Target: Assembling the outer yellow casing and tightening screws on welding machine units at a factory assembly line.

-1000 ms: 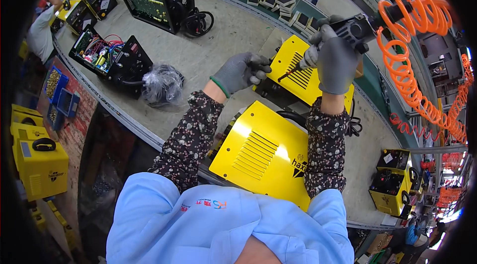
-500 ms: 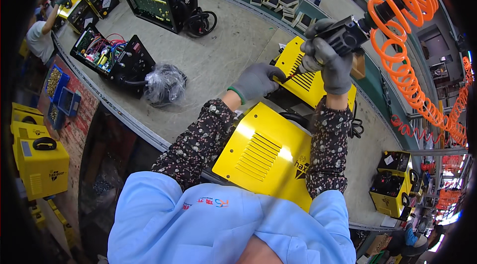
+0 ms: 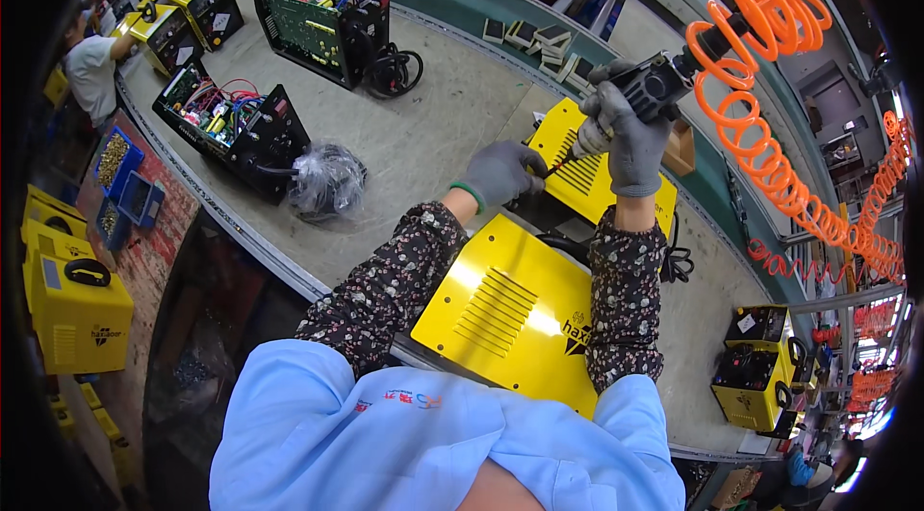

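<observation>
My right hand [image 3: 631, 143], in a grey glove, is wrapped round a black air screwdriver [image 3: 651, 88]. The tool slants down to the left, its bit reaching the left edge of a yellow slotted casing [image 3: 630, 200]. Beside the bit tip is my left hand [image 3: 500, 174], also grey-gloved. Its fingers are curled in at the casing's edge; whatever they pinch is too small or hidden to name. Nearer my body lies a second yellow casing [image 3: 491, 309] with vent slots and dark holes along its edge. My right forearm passes over its right side.
A coiled orange hose [image 3: 736, 107] runs from the screwdriver to the upper right. Two open black machines [image 3: 322, 35] with exposed wiring stand at the left. Blue bins of small brass-coloured parts [image 3: 114, 160] sit farther left. Yellow machines [image 3: 756, 371] stand at right; another person [image 3: 91, 78] works far left.
My right hand and the screwdriver have shifted slightly left and down with the view. The bit remains at the far casing's left edge, beside my left fingers.
</observation>
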{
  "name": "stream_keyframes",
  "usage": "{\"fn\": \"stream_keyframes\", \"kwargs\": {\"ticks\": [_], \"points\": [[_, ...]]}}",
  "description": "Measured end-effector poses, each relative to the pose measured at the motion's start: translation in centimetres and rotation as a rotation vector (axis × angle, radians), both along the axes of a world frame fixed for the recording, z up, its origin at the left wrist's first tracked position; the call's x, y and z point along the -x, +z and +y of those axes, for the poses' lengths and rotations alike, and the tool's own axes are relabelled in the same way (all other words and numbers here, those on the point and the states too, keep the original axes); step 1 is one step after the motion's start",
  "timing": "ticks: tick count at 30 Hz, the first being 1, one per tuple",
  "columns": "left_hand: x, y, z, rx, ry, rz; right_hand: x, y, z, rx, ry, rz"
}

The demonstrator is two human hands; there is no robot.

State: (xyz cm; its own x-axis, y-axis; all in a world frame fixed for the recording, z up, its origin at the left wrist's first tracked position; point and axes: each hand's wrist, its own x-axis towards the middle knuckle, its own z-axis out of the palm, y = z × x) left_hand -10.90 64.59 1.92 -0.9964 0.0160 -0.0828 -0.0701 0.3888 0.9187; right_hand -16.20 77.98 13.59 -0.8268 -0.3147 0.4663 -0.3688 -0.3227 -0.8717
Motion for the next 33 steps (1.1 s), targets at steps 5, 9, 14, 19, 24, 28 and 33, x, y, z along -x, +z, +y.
{"fn": "stream_keyframes", "kwargs": {"ticks": [5, 9, 14, 19, 24, 28, 33], "points": [[0.3, -1.3, 0.5, -0.127, 0.030, 0.078, 0.8, 2.2, -0.5, 0.098, -0.090, -0.002], [1.1, -2.3, -0.7, -0.786, 0.133, -0.143, 3.6, 1.1, -1.5, 0.167, -0.219, 0.196], [2.8, -3.9, -2.2, -1.016, 0.176, -0.136, 4.4, -0.1, -1.8, 0.098, -0.178, 0.153], [3.4, -2.7, -1.3, -0.681, 0.098, -0.056, 4.8, -0.8, -1.9, 0.086, -0.201, 0.143], [4.0, -3.2, -0.8, -0.485, 0.017, 0.033, 5.5, -0.9, -1.0, 0.097, -0.011, 0.086], [4.1, -3.1, -1.1, -0.459, -0.003, 0.052, 5.2, -0.6, -0.9, 0.158, 0.185, -0.026], [4.1, -3.0, -0.8, -0.442, -0.018, 0.016, 6.4, -1.6, -2.9, -0.042, -0.482, 0.179]]}}
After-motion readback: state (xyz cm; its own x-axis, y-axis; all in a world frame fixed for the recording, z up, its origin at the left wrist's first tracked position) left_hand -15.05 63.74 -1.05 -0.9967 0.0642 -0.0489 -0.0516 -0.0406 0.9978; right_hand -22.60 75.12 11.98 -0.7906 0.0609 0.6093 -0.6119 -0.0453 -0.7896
